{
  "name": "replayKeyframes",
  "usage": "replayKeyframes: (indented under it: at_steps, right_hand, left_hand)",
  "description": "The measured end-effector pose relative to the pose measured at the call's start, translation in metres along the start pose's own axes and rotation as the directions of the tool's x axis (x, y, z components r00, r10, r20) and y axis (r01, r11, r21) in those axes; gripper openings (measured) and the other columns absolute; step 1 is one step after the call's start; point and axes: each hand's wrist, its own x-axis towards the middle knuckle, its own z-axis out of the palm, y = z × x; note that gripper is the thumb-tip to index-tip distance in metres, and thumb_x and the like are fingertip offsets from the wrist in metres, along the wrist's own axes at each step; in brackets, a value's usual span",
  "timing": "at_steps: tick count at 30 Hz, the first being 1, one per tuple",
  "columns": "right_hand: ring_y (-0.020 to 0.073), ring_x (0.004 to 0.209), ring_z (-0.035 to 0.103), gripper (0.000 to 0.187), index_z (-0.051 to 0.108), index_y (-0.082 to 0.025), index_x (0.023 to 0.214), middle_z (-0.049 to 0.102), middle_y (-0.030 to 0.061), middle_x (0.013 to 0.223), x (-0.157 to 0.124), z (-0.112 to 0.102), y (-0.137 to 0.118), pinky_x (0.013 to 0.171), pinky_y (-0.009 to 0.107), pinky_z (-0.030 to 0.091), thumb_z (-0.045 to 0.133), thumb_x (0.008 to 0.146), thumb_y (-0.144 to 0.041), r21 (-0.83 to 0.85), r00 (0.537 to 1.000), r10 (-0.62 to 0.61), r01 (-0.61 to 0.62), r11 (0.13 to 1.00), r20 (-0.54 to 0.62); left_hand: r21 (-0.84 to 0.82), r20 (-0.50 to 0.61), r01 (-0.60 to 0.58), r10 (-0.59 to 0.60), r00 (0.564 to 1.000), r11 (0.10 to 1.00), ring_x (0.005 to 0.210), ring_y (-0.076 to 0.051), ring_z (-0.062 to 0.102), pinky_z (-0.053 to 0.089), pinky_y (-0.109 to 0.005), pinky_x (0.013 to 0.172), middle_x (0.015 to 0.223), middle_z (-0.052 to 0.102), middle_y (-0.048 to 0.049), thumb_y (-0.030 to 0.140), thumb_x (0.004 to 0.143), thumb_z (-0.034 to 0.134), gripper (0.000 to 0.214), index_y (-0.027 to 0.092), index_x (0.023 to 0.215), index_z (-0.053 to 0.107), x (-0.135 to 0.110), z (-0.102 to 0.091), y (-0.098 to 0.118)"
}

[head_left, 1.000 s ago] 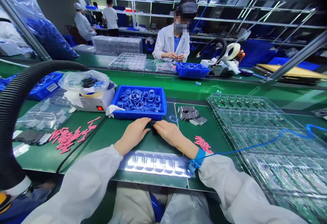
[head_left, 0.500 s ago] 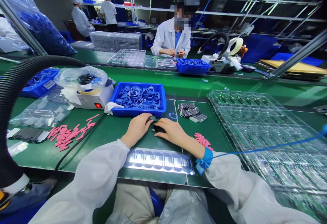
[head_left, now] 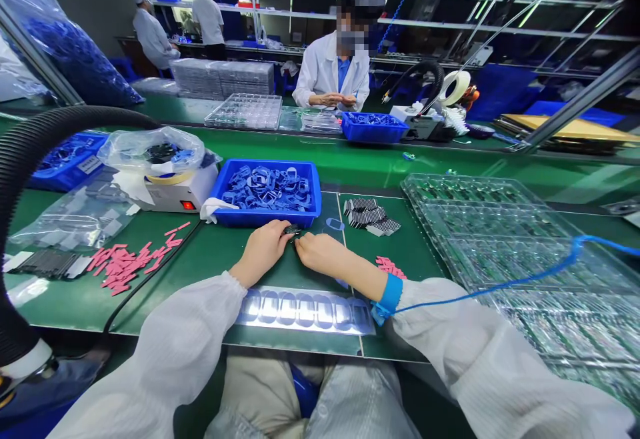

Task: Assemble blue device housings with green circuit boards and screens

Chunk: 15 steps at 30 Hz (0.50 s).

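My left hand (head_left: 265, 247) pinches a small dark part (head_left: 292, 229), possibly a little circuit board, over the green bench. Close against it, my right hand (head_left: 319, 252) has its fingers curled together at the part's near edge; whatever they hold is hidden. A blue band with a cord circles my right wrist. Just beyond both hands stands a blue bin (head_left: 316, 189) full of blue plastic frames (head_left: 270, 187). Nearer to me, a silvery sheet of rounded clear stickers (head_left: 305, 310) lies flat below my hands.
Pink strips (head_left: 123, 265) lie scattered at left beside a black cable (head_left: 145, 279). Striped black-and-white pieces (head_left: 367, 215) sit right of the bin. Clear trays of circuit boards (head_left: 500, 245) fill the right side. A black hose (head_left: 15, 212) arches at left. A co-worker (head_left: 333, 72) sits opposite.
My right hand has moved slightly left and closed its fingers near the part. The dark piece seen under it earlier is out of sight. My left hand keeps its pinch.
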Motion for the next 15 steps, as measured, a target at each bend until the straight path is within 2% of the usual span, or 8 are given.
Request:
replayKeyframes:
  at_steps: [7,15]
  right_hand:
    - [0.0186,0.093,0.062,0.028,0.057,-0.012,0.111,0.061,0.0087,0.109,0.014,-0.007,0.006,0.079,0.037,0.053,0.058,0.09,-0.031,-0.07,0.995,-0.076,0.081,0.994,0.064]
    - [0.0193,0.096,0.061,0.028,0.056,-0.015,0.114,0.06,0.0078,0.113,0.022,-0.009,0.014,0.08,0.039,0.053,0.056,0.091,-0.031,0.007,1.0,-0.03,0.03,1.0,-0.007]
  left_hand:
    - [-0.037,-0.03,0.053,-0.054,0.998,0.998,0.08,-0.017,0.066,0.056,-0.037,0.073,0.095,0.068,-0.0061,0.03,0.09,0.055,0.025,0.014,0.108,0.06,-0.016,-0.014,-0.018]
    - [-0.118,-0.049,0.113,-0.12,0.992,0.986,0.076,-0.016,0.067,0.057,-0.035,0.069,0.095,0.069,-0.0061,0.034,0.089,0.056,0.027,0.014,0.105,0.061,-0.024,-0.02,-0.032]
